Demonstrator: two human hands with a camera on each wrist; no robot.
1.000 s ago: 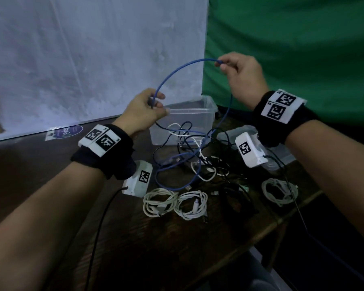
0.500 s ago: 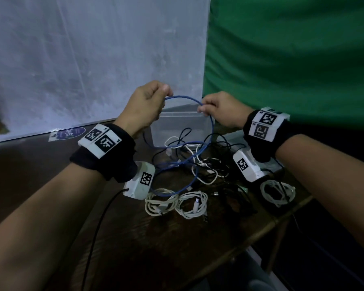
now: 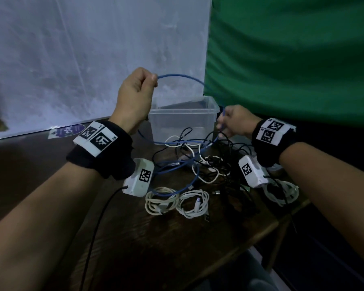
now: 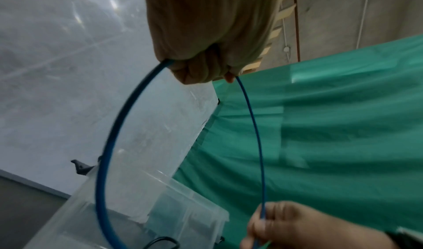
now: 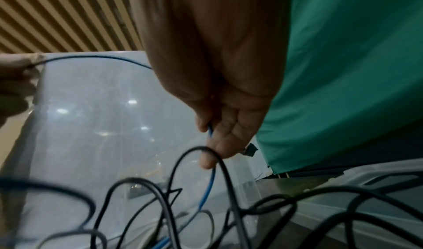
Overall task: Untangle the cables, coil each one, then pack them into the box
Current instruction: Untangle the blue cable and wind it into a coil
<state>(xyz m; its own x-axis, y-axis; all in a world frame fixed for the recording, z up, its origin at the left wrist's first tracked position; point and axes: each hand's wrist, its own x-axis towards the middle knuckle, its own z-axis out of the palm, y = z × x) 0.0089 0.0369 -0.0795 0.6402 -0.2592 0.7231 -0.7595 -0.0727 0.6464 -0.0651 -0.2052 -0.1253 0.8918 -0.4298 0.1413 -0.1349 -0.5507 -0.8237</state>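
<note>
While three white coils (image 3: 178, 201) already lie finished on the near part of the table (image 3: 135, 248), the black and white tangle (image 3: 206, 164) behind them is not yet sorted. Above it, the left hand (image 3: 136, 91) grips one end of a blue cable (image 3: 183, 76) loop and the right hand (image 3: 234, 122) pinches the other, its tail running down into the tangle. Farther back, the box (image 3: 183, 120) looks empty.

Left hand (image 3: 136, 95) raised, fist curled, thumb and forefinger pinching blue cable (image 3: 183, 76) at the top of its loop; right hand (image 3: 235, 120) lower, fingers (image 5: 213, 155) curled down round the same cable, below and right of the left grip; both forearms extended forward
</note>
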